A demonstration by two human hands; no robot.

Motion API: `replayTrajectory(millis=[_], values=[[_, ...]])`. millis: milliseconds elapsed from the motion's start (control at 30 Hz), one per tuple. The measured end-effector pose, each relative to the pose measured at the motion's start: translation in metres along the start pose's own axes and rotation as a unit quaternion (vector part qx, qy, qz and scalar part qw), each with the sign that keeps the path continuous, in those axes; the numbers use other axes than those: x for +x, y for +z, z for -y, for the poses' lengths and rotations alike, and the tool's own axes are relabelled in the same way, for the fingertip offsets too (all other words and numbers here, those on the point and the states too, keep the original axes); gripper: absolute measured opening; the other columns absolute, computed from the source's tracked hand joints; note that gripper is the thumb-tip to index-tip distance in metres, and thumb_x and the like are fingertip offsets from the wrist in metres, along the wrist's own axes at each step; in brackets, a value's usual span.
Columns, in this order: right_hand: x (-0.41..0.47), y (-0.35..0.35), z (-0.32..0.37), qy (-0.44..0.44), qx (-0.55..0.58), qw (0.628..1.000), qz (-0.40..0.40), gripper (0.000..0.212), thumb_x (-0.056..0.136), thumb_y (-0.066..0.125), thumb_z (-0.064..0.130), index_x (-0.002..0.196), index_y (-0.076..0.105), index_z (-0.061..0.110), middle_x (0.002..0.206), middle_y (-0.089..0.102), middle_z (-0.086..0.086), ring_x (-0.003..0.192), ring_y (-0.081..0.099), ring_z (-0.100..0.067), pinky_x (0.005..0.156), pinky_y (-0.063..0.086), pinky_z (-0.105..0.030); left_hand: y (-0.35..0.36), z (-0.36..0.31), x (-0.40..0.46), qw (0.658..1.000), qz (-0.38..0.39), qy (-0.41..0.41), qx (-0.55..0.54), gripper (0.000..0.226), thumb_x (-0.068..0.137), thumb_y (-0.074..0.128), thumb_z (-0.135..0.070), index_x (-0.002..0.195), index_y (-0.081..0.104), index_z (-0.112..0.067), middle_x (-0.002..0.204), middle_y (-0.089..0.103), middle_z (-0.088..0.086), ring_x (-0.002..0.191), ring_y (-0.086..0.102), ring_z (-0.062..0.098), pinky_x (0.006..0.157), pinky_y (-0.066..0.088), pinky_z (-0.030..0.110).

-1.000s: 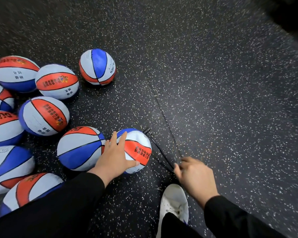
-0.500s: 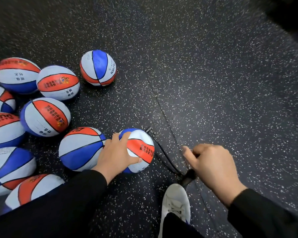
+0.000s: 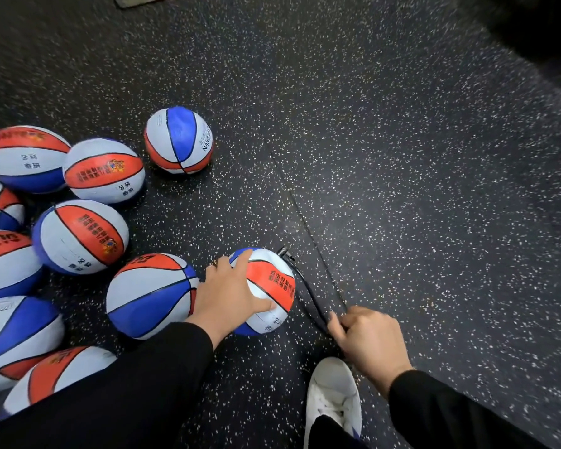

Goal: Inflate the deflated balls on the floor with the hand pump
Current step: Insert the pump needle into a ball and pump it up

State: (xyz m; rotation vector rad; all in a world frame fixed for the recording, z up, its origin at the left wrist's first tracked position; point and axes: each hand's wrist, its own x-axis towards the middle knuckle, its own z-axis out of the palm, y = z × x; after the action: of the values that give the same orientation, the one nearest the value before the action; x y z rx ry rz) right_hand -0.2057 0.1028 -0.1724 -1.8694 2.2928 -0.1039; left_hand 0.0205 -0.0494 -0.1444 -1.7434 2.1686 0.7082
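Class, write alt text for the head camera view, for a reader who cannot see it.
A person's left hand steadies a red, white and blue ball on a dark speckled floor while the right hand grips a pump handle, mostly hidden, beside a white shoe. A black hose joins pump to ball; more matching balls cluster at left.

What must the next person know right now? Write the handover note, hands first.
Left hand rests open on the ball being filled, steadying it on the floor.
Right hand is closed on the pump, which it mostly hides; the black hose runs from it to the ball's far side.
Done: hose connected. How full, cannot tell.
Left: finish this ball, then the others grouped at left.
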Motion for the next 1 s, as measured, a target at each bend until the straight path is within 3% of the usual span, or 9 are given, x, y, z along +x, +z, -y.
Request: replayTrajectory(millis=[133, 300, 367, 433, 500, 633, 800, 933, 1000], values=[[0.006, -0.025, 0.0, -0.002, 0.026, 0.999, -0.03, 0.059, 0.091, 0.047, 0.052, 0.045, 0.038, 0.016, 0.049, 0.043, 0.003, 0.044, 0.051, -0.026, 0.041, 0.042, -0.03, 0.002, 0.01, 0.003, 0.981, 0.089, -0.023, -0.171, 0.126, 0.062, 0.082, -0.074, 0.161, 0.013, -0.04, 0.156, 0.033, 0.007, 0.141, 0.04, 0.031, 0.116, 0.039, 0.046], [0.02, -0.085, 0.009, 0.003, 0.054, 0.994, -0.097, 0.064, 0.089, 0.053, 0.055, 0.045, 0.03, 0.015, 0.045, 0.036, 0.005, 0.046, 0.05, -0.029, 0.043, 0.04, -0.029, 0.01, 0.008, -0.005, 0.981, 0.083, 0.018, -0.173, 0.1, 0.089, 0.069, -0.046, 0.164, 0.003, -0.043, 0.174, -0.01, -0.001, 0.16, -0.003, 0.025, 0.129, 0.012, 0.047], [0.019, -0.08, 0.008, 0.027, 0.052, 0.995, -0.08, 0.061, 0.091, 0.053, 0.055, 0.047, 0.037, 0.016, 0.049, 0.037, 0.007, 0.051, 0.055, -0.028, 0.046, 0.043, -0.03, 0.013, 0.008, -0.006, 0.984, 0.074, 0.025, -0.16, 0.103, 0.088, 0.068, -0.053, 0.163, -0.002, -0.045, 0.173, -0.014, -0.007, 0.16, -0.009, 0.023, 0.129, 0.011, 0.05], [0.012, -0.051, 0.004, 0.048, 0.024, 0.998, -0.041, 0.053, 0.093, 0.051, 0.054, 0.056, 0.062, 0.019, 0.067, 0.062, 0.011, 0.065, 0.066, -0.022, 0.052, 0.05, -0.028, 0.017, 0.013, -0.006, 0.988, 0.066, 0.03, -0.138, 0.119, 0.077, 0.073, -0.073, 0.162, -0.005, -0.046, 0.173, -0.014, -0.009, 0.16, -0.008, 0.023, 0.128, 0.015, 0.054], [0.004, -0.018, 0.003, 0.038, 0.007, 0.999, -0.008, 0.045, 0.095, 0.052, 0.051, 0.066, 0.074, 0.023, 0.087, 0.072, 0.016, 0.075, 0.069, -0.015, 0.055, 0.052, -0.026, 0.018, 0.017, -0.006, 0.989, 0.062, 0.037, -0.129, 0.129, 0.069, 0.076, -0.079, 0.162, -0.006, -0.045, 0.173, -0.012, -0.007, 0.16, -0.006, 0.025, 0.128, 0.017, 0.056], [-0.007, 0.011, 0.018, -0.048, 0.007, 0.998, 0.025, 0.048, 0.091, 0.051, 0.046, 0.056, 0.065, 0.018, 0.074, 0.067, 0.008, 0.066, 0.065, -0.017, 0.047, 0.048, -0.028, 0.016, 0.018, -0.008, 0.99, 0.065, 0.039, -0.121, 0.13, 0.07, 0.078, -0.077, 0.163, -0.006, -0.042, 0.173, -0.014, -0.005, 0.16, -0.004, 0.026, 0.128, 0.019, 0.053], [0.016, -0.022, 0.0, -0.001, -0.005, 1.0, 0.028, 0.054, 0.095, 0.045, 0.05, 0.052, 0.043, 0.017, 0.059, 0.056, 0.002, 0.055, 0.06, -0.025, 0.05, 0.049, -0.031, 0.018, 0.02, -0.014, 0.992, 0.053, 0.038, -0.107, 0.131, 0.07, 0.078, -0.076, 0.164, -0.004, -0.035, 0.173, -0.009, 0.0, 0.159, 0.002, 0.027, 0.127, 0.019, 0.048], [0.029, -0.085, 0.011, -0.044, 0.003, 0.997, -0.06, 0.06, 0.091, 0.048, 0.054, 0.047, 0.036, 0.016, 0.05, 0.048, 0.004, 0.045, 0.05, -0.024, 0.043, 0.043, -0.028, 0.021, 0.021, -0.016, 0.992, 0.05, 0.037, -0.107, 0.134, 0.069, 0.078, -0.077, 0.164, -0.008, -0.037, 0.173, -0.011, 0.0, 0.159, 0.001, 0.027, 0.127, 0.018, 0.049], [0.033, -0.099, 0.012, -0.01, 0.018, 0.997, -0.077, 0.062, 0.094, 0.049, 0.056, 0.049, 0.042, 0.013, 0.052, 0.049, 0.006, 0.049, 0.052, -0.024, 0.047, 0.044, -0.028, 0.021, 0.021, -0.016, 0.992, 0.047, 0.036, -0.111, 0.134, 0.069, 0.078, -0.076, 0.163, -0.009, -0.038, 0.173, -0.011, 0.0, 0.159, 0.001, 0.028, 0.127, 0.018, 0.05]])
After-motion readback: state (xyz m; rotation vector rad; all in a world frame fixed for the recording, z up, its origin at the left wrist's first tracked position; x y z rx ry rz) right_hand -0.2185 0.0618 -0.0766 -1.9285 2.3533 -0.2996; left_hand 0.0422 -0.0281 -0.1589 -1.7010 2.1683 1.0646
